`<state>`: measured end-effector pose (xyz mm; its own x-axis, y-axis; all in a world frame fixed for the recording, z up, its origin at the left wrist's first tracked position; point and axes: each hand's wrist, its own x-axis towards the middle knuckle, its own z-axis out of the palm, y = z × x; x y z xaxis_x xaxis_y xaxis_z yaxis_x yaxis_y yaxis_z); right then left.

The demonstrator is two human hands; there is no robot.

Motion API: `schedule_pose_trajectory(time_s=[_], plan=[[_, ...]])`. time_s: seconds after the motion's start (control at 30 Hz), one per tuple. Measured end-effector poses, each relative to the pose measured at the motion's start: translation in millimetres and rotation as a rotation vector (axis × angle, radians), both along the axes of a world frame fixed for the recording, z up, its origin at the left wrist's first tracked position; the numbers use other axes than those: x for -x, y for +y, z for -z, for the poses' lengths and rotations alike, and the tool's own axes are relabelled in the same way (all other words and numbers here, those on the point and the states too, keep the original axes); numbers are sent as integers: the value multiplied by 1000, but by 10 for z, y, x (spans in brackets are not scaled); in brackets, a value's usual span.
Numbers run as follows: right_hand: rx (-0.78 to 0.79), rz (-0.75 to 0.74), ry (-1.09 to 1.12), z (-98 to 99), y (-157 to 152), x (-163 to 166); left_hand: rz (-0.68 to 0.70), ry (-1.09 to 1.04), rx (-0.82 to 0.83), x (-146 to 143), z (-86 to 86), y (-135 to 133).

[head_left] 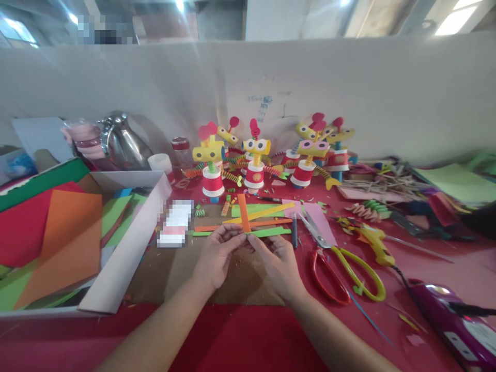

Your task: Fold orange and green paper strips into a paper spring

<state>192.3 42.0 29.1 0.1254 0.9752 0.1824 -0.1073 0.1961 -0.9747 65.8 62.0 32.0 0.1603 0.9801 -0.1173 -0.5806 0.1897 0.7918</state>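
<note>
My left hand (215,254) and my right hand (276,261) meet over the table's middle, fingers pinched together on two crossed paper strips. An orange strip (244,213) stands upright from the pinch. A green strip (271,232) runs out to the right. More loose strips, yellow (259,213) and orange (271,223), lie just behind on brown cardboard (232,279). Several paper-cup figures (254,173) with spiral arms and yellow heads stand in a row at the back.
A white box (127,243) of coloured paper sheets sits at left. Scissors (341,268) with red and yellow handles lie right of my hands, then a yellow glue gun (374,240) and a purple device (457,320). A metal kettle (122,142) stands behind the box.
</note>
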Motion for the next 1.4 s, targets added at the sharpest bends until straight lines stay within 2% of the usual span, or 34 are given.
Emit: schedule_pose_trajectory(time_s=[0.27, 0.5, 0.77, 0.87, 1.1, 1.27, 1.4], plan=[[-51, 23, -109, 88, -17, 5, 126, 59, -37, -1, -7, -31], [-41, 30, -67, 102, -55, 35, 98, 158, -32, 36, 7, 11], [24, 23, 25, 3, -66, 54, 59, 65, 26, 21, -11, 17], [-2, -23, -32, 31, -48, 21, 60, 46, 26, 28, -1, 34], [-109, -9, -233, 82, -24, -25, 92, 51, 13, 5, -5, -11], [-126, -8, -255, 97, -27, -9, 77, 90, -29, -28, 4, -46], [-91, 6, -189, 73, -47, -13, 19, 124, 13, -8, 35, -18]])
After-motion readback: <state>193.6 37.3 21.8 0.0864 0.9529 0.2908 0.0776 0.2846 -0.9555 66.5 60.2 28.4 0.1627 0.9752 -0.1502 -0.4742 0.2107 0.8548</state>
